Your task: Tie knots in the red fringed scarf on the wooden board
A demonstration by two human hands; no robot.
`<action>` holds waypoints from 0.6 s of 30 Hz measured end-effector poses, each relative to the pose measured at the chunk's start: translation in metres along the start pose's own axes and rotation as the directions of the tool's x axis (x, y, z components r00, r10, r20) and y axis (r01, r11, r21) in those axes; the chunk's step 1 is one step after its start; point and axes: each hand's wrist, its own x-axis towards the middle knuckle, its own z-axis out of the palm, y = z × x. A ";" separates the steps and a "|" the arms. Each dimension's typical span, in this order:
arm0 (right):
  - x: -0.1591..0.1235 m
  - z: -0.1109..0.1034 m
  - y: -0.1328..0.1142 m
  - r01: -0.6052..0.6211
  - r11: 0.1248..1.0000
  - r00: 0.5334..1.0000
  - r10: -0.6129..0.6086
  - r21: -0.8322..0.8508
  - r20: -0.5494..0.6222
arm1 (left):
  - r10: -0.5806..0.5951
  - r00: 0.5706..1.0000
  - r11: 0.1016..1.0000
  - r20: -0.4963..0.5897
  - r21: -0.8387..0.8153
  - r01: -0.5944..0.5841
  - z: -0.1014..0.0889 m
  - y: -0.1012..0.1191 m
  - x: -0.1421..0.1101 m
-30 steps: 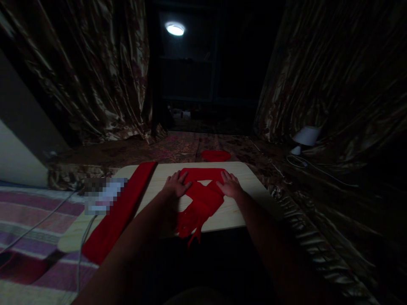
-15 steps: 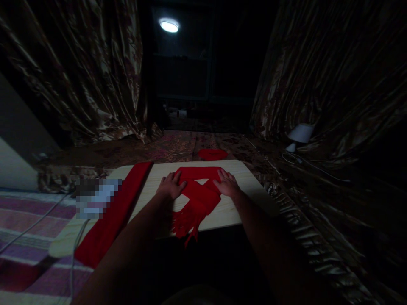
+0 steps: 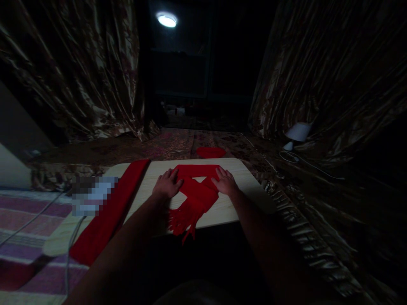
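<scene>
A red fringed scarf (image 3: 200,195) lies on a pale wooden board (image 3: 149,186). It is laid in a loop with its ends crossed, and the fringe hangs at the board's near edge. My left hand (image 3: 167,184) rests at the loop's left corner, fingers spread and flat. On the right corner lies my right hand (image 3: 225,182), its fingers stretched out over the cloth. Both palms seem to press on the scarf without gripping it. To the left, a long folded red cloth (image 3: 111,216) stretches across the board and over its near edge.
Another red cloth piece (image 3: 210,152) lies beyond the board. A blurred-out object (image 3: 93,197) with a cable sits at the left. At the right stands a small white lamp (image 3: 298,132). Patterned curtains (image 3: 104,76) hang on both sides; striped bedding (image 3: 28,220) is lower left.
The view has shifted slightly, so everything sits a little further left and up. Both hands stay on the scarf's corners, and the scarf's layout looks the same.
</scene>
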 end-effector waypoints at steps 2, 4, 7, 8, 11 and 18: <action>0.000 0.000 0.000 -0.004 1.000 1.000 0.004 0.000 0.003 | -0.001 1.000 1.000 -0.001 -0.005 0.001 0.000 0.000 0.000; 0.000 -0.001 0.000 -0.012 1.000 1.000 0.012 0.009 0.009 | -0.004 1.000 1.000 0.001 -0.008 0.004 0.000 0.000 0.000; -0.001 -0.002 -0.001 -0.019 1.000 1.000 0.018 0.025 0.005 | 0.002 1.000 1.000 -0.004 -0.005 -0.002 0.002 -0.001 0.000; -0.002 -0.003 -0.001 -0.018 0.999 1.000 0.018 0.029 0.001 | 0.003 1.000 1.000 -0.007 -0.004 -0.004 0.002 -0.001 0.000; -0.004 -0.011 -0.006 -0.026 0.999 0.999 0.028 0.042 -0.042 | 0.009 1.000 1.000 -0.012 -0.005 -0.009 0.003 -0.001 0.000; -0.028 -0.052 -0.049 0.314 0.916 0.936 -0.257 0.248 -0.239 | 0.009 1.000 1.000 -0.029 -0.015 -0.009 0.005 -0.002 0.000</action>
